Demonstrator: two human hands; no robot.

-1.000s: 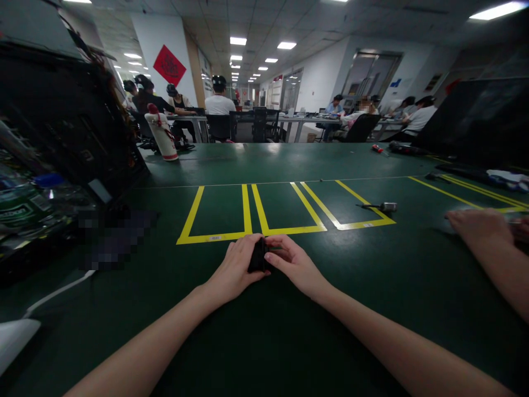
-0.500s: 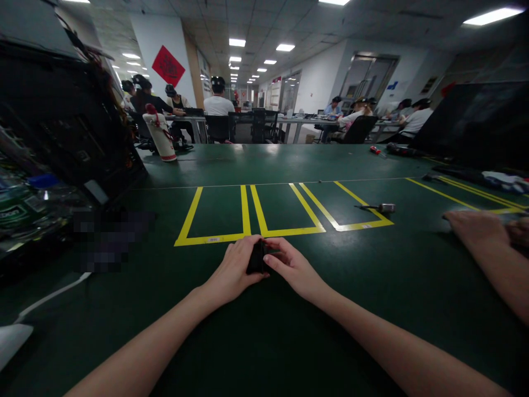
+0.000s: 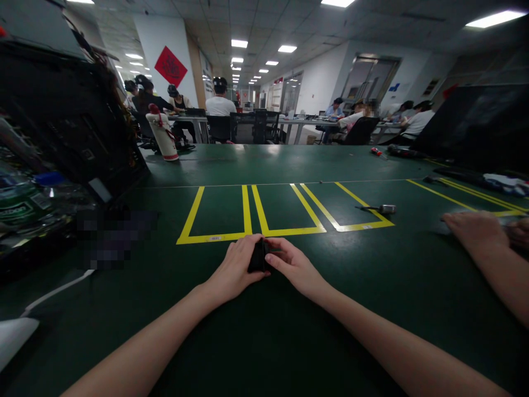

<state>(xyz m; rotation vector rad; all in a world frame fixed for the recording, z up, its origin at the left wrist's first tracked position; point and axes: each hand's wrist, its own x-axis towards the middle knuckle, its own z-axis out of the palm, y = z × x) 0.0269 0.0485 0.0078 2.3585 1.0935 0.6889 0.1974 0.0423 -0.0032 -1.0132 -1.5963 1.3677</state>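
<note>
Both my hands rest on the green table mat (image 3: 264,331), just below the yellow taped boxes (image 3: 252,212). My left hand (image 3: 235,269) is curled around a small black object (image 3: 258,256), holding it upright. My right hand (image 3: 294,263) meets it from the right, with thumb and fingers pinched against the same black object. What the object is cannot be made out.
A screwdriver (image 3: 379,209) lies in the right-hand taped box. Another person's hand (image 3: 475,229) rests on the mat at the far right. A black computer case (image 3: 66,127) and clutter fill the left side. A white bottle (image 3: 163,135) stands at the back left. Seated people work at distant tables.
</note>
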